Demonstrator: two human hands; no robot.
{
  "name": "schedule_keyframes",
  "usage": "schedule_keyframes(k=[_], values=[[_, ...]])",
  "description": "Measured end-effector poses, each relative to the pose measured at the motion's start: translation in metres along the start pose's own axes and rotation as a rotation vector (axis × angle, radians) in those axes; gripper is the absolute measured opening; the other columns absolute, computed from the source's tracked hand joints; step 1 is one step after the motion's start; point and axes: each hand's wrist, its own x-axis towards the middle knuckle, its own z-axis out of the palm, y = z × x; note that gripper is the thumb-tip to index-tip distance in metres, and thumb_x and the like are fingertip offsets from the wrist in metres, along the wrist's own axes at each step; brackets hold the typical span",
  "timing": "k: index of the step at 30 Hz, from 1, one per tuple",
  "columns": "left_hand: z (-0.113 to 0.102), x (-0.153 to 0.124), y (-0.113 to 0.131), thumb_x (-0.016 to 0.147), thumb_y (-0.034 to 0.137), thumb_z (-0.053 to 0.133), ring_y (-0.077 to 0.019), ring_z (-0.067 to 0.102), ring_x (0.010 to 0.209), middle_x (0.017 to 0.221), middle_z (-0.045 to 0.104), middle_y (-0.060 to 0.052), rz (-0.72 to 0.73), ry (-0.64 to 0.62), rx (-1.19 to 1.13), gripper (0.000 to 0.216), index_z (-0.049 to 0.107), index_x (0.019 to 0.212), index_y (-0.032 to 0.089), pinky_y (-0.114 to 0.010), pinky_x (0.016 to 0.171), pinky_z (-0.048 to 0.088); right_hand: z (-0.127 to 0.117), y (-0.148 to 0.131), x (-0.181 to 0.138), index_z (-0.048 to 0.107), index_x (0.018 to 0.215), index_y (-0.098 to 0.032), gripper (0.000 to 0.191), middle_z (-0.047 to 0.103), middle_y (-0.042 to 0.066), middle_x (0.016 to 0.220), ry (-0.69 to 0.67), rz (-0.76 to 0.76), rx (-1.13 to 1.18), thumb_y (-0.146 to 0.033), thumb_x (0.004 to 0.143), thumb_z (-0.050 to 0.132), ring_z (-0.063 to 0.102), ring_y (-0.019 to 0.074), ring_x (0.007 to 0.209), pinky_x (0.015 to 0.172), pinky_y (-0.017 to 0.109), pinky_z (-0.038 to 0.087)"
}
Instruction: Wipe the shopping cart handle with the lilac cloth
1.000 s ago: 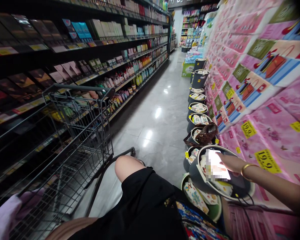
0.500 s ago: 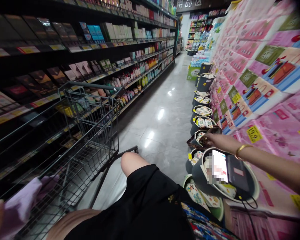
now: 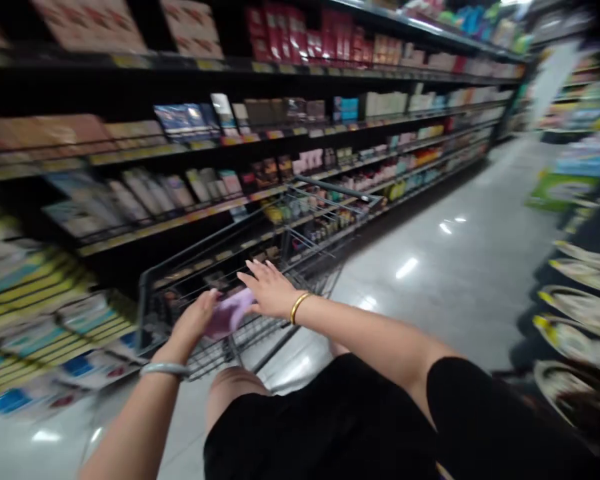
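Note:
My left hand point(image 3: 196, 321), with a pale bangle at the wrist, is closed on one end of a light purple cloth point(image 3: 229, 313). The cloth hangs over the wire side of a dark grey shopping cart point(image 3: 260, 327). My right hand point(image 3: 273, 290), wearing a gold bangle, reaches across to the cloth's other end. Its fingers are spread, and the thumb is close to the cloth; whether it touches is unclear. Motion blurs the edges of the view.
Long shelves point(image 3: 260, 137) of boxed goods and bottles run behind the cart. A row of dark buckets point(image 3: 575, 300) with pale rims lines the right side, near a green box point(image 3: 565, 190). Packs on a yellow rack point(image 3: 35, 300) stand at left. Grey tiled floor point(image 3: 430, 267) lies between.
The view has swung left. My right hand has let go of the brown bag above the buckets and moved across to the purple cloth. My left hand stays with the cloth.

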Motion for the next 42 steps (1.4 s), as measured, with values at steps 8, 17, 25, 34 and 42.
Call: schedule_keyframes(k=[8, 17, 25, 34, 42], values=[[-0.013, -0.005, -0.056, 0.096, 0.06, 0.016, -0.0251, 0.066, 0.1, 0.103, 0.074, -0.01, -0.085, -0.143, 0.042, 0.066, 0.069, 0.102, 0.021, -0.032, 0.085, 0.046, 0.061, -0.054, 0.062, 0.06, 0.115, -0.022, 0.045, 0.069, 0.01, 0.108, -0.152, -0.028, -0.02, -0.057, 0.087, 0.058, 0.063, 0.0281, 0.101, 0.09, 0.048, 0.043], [-0.003, -0.008, -0.061, 0.092, 0.067, 0.004, -0.0277, 0.069, 0.096, 0.097, 0.075, -0.01, -0.144, -0.244, 0.052, 0.083, 0.074, 0.093, 0.023, -0.033, 0.076, 0.047, 0.047, -0.008, 0.044, 0.063, 0.103, -0.022, 0.018, 0.071, 0.005, 0.097, -0.113, -0.111, -0.028, -0.029, 0.096, 0.048, 0.063, 0.0181, 0.092, 0.078, 0.031, 0.038], [0.002, -0.006, -0.055, 0.095, 0.063, 0.008, -0.0228, 0.07, 0.075, 0.071, 0.073, -0.009, -0.161, -0.248, 0.08, 0.081, 0.072, 0.069, 0.02, -0.03, 0.067, 0.046, 0.072, -0.05, 0.046, 0.058, 0.127, -0.031, 0.033, 0.07, 0.005, 0.11, 0.024, -0.144, 0.051, -0.03, 0.097, 0.044, 0.058, 0.021, 0.1, 0.092, 0.038, 0.032], [0.003, -0.031, -0.037, 0.099, 0.05, 0.008, -0.026, 0.067, 0.087, 0.091, 0.073, -0.017, -0.163, 0.019, 0.255, 0.075, 0.073, 0.092, 0.013, -0.034, 0.076, 0.042, 0.07, -0.024, 0.035, 0.062, 0.121, -0.029, 0.028, 0.07, 0.005, 0.101, 0.062, -0.133, 0.077, -0.03, 0.096, 0.05, 0.058, 0.0202, 0.096, 0.089, 0.036, 0.032], [0.023, -0.063, -0.039, 0.101, 0.043, 0.018, -0.0258, 0.062, 0.086, 0.081, 0.072, -0.012, -0.246, 0.358, 0.292, 0.063, 0.071, 0.078, 0.018, -0.042, 0.088, 0.033, 0.091, -0.039, 0.026, 0.061, 0.123, -0.022, 0.032, 0.066, 0.006, 0.125, 0.243, -0.116, 0.095, -0.019, 0.095, 0.046, 0.052, 0.0219, 0.119, 0.11, 0.042, 0.021]])
